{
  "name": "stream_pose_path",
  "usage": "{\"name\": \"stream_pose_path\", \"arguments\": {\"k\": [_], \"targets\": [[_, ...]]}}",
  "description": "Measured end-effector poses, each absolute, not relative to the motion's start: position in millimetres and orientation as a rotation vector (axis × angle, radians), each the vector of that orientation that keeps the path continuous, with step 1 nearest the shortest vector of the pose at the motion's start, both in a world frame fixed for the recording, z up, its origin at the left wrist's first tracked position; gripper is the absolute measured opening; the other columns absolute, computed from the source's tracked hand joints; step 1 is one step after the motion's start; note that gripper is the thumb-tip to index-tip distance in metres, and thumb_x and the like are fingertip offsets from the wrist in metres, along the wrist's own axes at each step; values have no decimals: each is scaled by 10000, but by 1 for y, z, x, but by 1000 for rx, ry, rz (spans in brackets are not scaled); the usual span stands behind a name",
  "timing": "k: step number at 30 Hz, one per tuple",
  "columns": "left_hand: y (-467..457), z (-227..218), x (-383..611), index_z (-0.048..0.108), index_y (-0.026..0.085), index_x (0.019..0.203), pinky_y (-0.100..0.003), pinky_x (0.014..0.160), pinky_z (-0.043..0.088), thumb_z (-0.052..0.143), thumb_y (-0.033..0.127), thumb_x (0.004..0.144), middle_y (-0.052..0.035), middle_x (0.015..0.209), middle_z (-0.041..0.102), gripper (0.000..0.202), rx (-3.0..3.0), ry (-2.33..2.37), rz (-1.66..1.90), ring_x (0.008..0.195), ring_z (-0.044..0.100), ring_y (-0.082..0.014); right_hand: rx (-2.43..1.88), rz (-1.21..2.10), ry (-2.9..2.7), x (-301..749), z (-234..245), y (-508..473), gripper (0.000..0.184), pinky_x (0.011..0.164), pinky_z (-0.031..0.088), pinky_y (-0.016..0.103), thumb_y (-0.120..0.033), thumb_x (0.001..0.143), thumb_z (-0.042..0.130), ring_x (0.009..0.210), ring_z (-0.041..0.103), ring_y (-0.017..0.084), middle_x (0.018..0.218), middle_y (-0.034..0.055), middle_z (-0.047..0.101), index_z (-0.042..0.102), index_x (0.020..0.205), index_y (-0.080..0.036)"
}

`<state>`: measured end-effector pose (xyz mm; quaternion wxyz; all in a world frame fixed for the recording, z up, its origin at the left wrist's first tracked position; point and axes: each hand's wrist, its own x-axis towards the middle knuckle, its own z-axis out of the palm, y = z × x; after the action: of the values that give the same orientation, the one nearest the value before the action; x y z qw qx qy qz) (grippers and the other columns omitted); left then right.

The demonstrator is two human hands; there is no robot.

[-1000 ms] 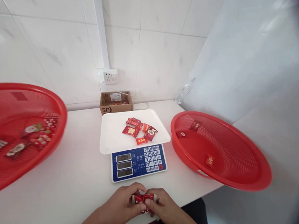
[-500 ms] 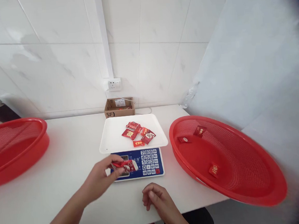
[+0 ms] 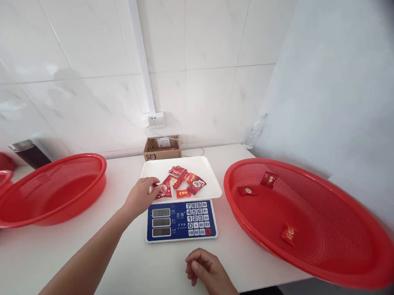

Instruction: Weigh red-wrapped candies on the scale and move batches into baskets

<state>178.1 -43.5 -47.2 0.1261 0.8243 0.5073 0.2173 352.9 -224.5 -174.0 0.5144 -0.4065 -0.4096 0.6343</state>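
My left hand [image 3: 142, 195] is over the left side of the white scale tray [image 3: 203, 165]. Its thumb and fingers close on the edge of a red-and-white wrapped snack packet [image 3: 165, 190], which rests on the tray. Several red packets [image 3: 196, 184] lie grouped just right of it, some overlapping. In front of the tray is the scale's blue panel [image 3: 181, 228], with number keys and three small displays. My right hand [image 3: 210, 270] rests near the table's front edge below the scale, fingers loosely curled, with nothing seen in it.
A large red mesh basket [image 3: 316, 274] stands at the right with a few red packets [image 3: 289, 235] inside. Another red basket [image 3: 48, 216] is at the left, near a dark flask [image 3: 32, 153]. Behind the tray sits a cardboard box [image 3: 153, 156] below a wall socket [image 3: 155, 120].
My left hand has carried the packet from over the scale's panel up and back onto the tray. The right hand stays nearly still. The view has shifted, showing more at the left.
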Motion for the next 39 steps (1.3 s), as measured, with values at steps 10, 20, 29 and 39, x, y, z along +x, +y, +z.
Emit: {"name": "stream_pose_path", "arguments": {"k": [10, 20, 29, 39], "targets": [[-26, -47, 209, 608, 206, 1094, -407, 966, 399, 497, 424, 835, -89, 1148, 639, 356, 2616, 1280, 465, 1145, 501, -278, -949, 1558, -989, 355, -182, -221, 400, 561, 440, 261, -565, 733, 641, 611, 555, 124, 683, 10, 597, 594, 826, -179], [-14, -43, 238, 534, 174, 1079, -407, 842, 446, 516, 308, 780, -135, 1094, 623, 329, 2591, 1431, 367, 1082, 538, -312, -958, 1533, -965, 352, -183, -220, 430, 533, 429, 258, -591, 700, 655, 583, 547, 123, 653, 8, 590, 585, 799, -179], [-16, -21, 209, 549, 199, 1088, -358, 902, 433, 397, 444, 859, -92, 1186, 592, 368, 2544, 1422, 303, 1102, 535, -248, -964, 1530, -962, 353, -176, -223, 396, 556, 436, 265, -557, 720, 654, 600, 541, 122, 661, 8, 586, 600, 810, -174], [-29, -25, 174, 582, 219, 1004, -345, 813, 457, 457, 399, 800, -79, 1081, 631, 299, 2477, 1475, 121, 966, 600, -248, -984, 1537, -945, 354, -172, -225, 342, 574, 444, 270, -507, 749, 653, 605, 540, 120, 678, 9, 604, 610, 815, -175]]}}
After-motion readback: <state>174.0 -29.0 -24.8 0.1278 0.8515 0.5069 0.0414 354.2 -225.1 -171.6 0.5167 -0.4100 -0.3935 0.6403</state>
